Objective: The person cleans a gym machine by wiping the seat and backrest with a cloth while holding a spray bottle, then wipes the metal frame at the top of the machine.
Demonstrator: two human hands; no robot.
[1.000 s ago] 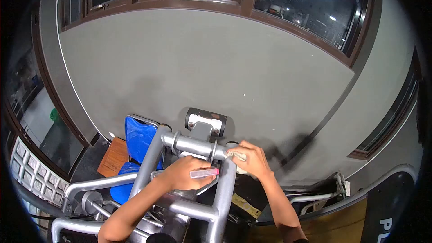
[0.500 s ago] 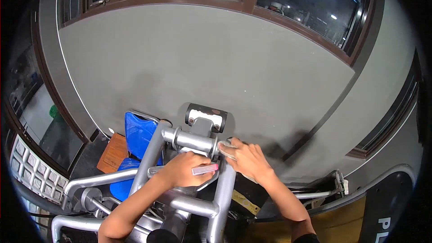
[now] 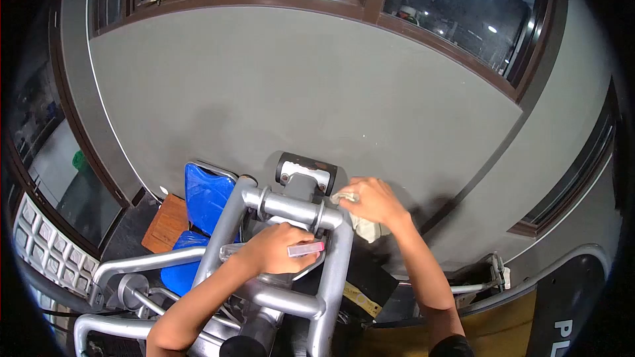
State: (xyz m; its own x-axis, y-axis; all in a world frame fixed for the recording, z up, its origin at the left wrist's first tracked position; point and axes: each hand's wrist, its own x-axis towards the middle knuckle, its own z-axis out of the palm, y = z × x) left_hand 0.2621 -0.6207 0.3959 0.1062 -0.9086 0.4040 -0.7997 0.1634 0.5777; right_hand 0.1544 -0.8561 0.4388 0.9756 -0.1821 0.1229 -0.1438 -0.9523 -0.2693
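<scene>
My right hand [image 3: 377, 201] is closed on a pale, crumpled cloth [image 3: 365, 228] that hangs below the fingers. It is just right of the silver frame's upper corner, apart from the tube. My left hand [image 3: 281, 248] lies lower, over the middle of the silver machine frame [image 3: 284, 207], with curled fingers. A clear plastic object with a pink end [image 3: 305, 249] sticks out of that grip; its full shape is hidden by the hand. Behind the top tube is a black and white roller-like part [image 3: 306, 170].
A blue chair [image 3: 206, 197] and a brown wooden board [image 3: 165, 225] stand left of the frame. Grey wall [image 3: 297, 86] rises close ahead, under brown-framed windows [image 3: 456, 13]. At lower right is a dark panel with a curved grey edge [image 3: 575, 297]. Silver bars [image 3: 152, 261] reach out leftward.
My right hand has lifted off the frame's corner and moved up and slightly right, and the cloth now hangs loose from it. The left hand stays nearly in place.
</scene>
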